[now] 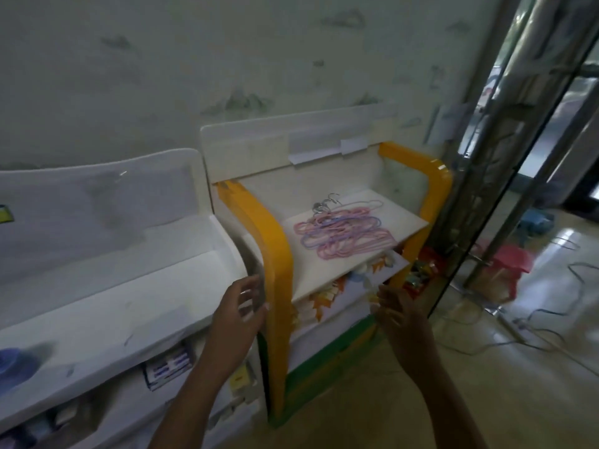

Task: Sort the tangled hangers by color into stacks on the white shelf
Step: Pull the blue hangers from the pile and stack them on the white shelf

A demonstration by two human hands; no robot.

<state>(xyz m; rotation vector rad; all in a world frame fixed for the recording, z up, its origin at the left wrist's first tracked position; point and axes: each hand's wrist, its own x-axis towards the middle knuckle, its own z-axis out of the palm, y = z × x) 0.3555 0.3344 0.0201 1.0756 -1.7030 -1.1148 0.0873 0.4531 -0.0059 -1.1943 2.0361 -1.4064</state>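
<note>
Tangled hangers (343,233) heaped in one pile on the white shelf (319,270), pink and pale blue loops interlaced, metal hooks bunched at the far left of the heap toward the back panel. Shelf held between two orange side frames (275,251), the pile lying nearer the right frame than the left, front strip of the shelf bare. Left hand (240,314) raised in front of the left orange frame, below and to the left of the pile, well apart from it; fingers (251,286) loosely spread and slightly curled, thumb out, gripping nothing, somewhat blurred. Right hand (402,315) raised below the shelf's front right corner, palm turned inward, fingers (384,294) relaxed and a little apart, tips pointing up toward the shelf edge but not touching it, holding nothing. Both hands lower in the view than the hangers, the shelf's front edge lying between fingertips and pile; no finger touching any hanger. Under the shelf, a lower panel with orange leaf prints (324,303), and a green band (327,361) along the base of the unit. To the left, a second white unit (136,286) with a blue object (16,364) on its surface. To the right, a glass panel (515,176), a red stool (512,262) and cables (551,332) on the glossy floor.
</note>
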